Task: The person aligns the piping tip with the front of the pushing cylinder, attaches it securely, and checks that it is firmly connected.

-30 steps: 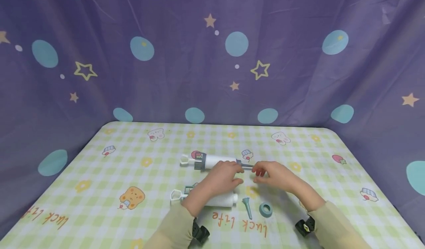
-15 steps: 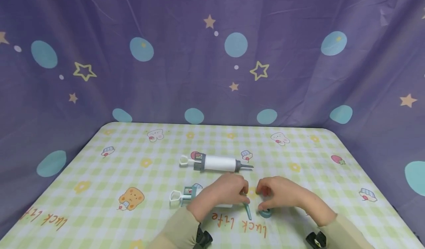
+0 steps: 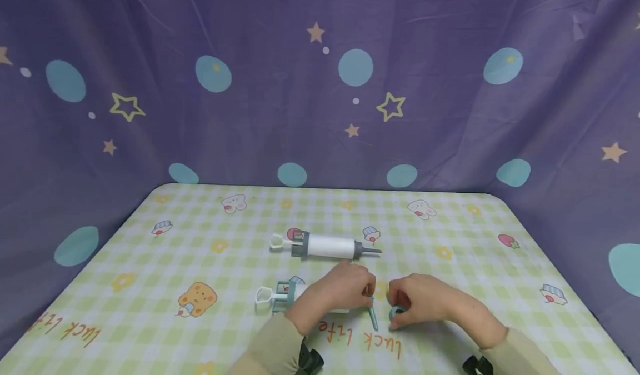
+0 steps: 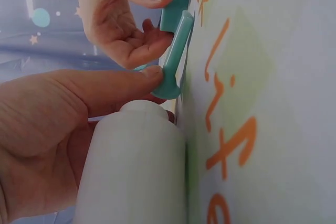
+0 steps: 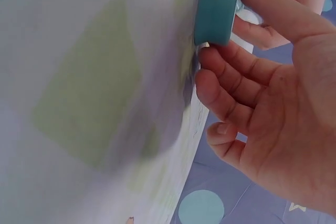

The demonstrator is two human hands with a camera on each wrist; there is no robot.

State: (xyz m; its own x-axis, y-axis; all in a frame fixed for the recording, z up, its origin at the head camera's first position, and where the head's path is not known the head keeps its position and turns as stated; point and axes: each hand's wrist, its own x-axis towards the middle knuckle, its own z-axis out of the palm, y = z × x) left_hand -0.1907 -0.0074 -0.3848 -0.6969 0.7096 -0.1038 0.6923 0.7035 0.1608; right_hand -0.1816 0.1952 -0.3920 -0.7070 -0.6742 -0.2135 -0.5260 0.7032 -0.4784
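Watching from a distance, I am reading the head view with twelve at the far edge of the table. With the left hand I am pinching the flared end of a green spout, no gap showing in that grip; the flare is probably giving the fingertips their surest hold. The thin end is pointing almost to six o'clock, low against the tabletop.

At three o'clock from the spout, just beside it, the right hand is pinching a green ring, its grip standing only ring-wide, apparently so that the fingers are pressing its outer wall. I am not managing to tell whether the ring is touching the table.

At nine o'clock from the spout, the green-collared syringe is lying partly under the left hand, its bare neck near the flare. At twelve from that hand, the grey-collared syringe is lying sideways, tip towards three, likely staying out of the way.
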